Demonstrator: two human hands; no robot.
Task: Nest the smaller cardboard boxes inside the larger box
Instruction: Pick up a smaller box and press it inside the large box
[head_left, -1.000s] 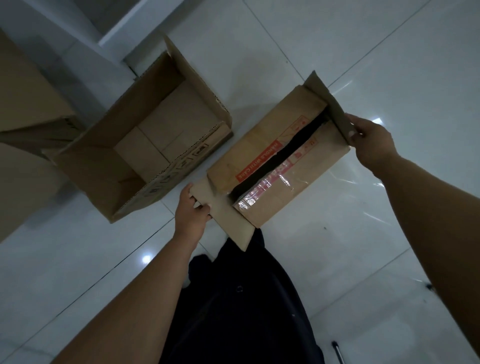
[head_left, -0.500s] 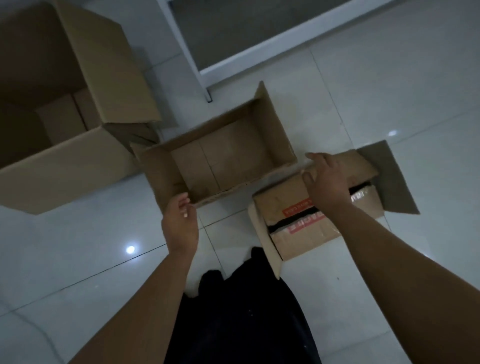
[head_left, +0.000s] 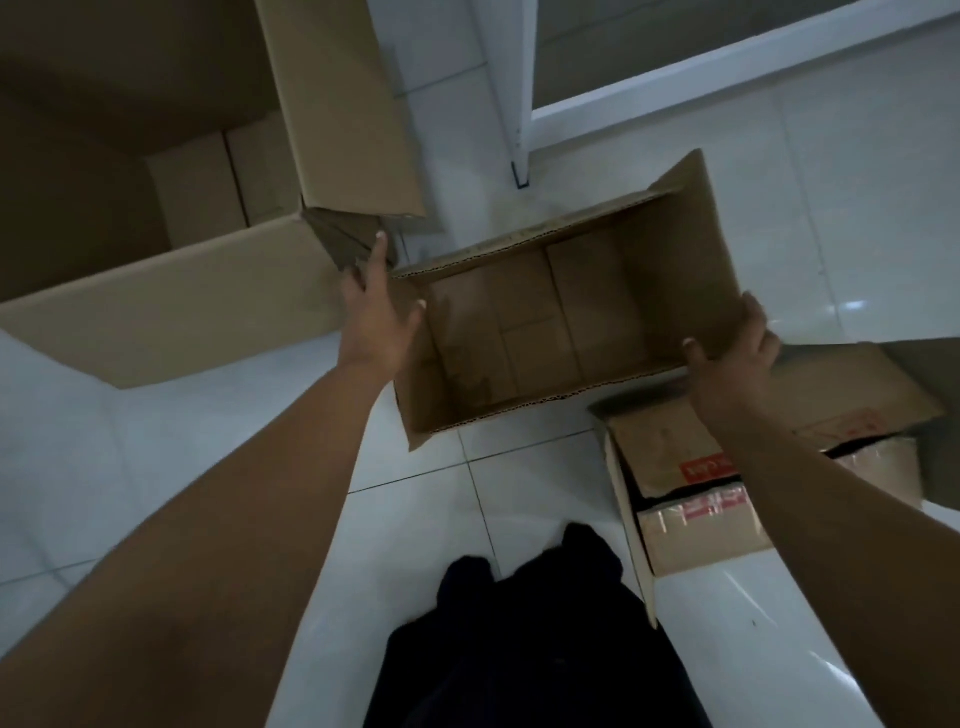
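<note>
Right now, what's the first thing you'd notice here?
An open middle box in the centre, gripped at its ends by the left hand and right hand. A much larger box gapes at upper left, and a taped box lies lower right.

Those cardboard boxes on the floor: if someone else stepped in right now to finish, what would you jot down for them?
Left hand: at the left end of the open middle box, fingers stretched along its outside, thumb at the rim; a firm grip cannot be confirmed.
Right hand: gripping the right end wall of that box, thumb inside.
Large box: open, at upper left, flaps up.
Taped box with the red label: on the floor at lower right, flaps partly open.
Done: nothing is nested yet.
Left: put the middle box into the large one, then deal with the taped box.
</note>
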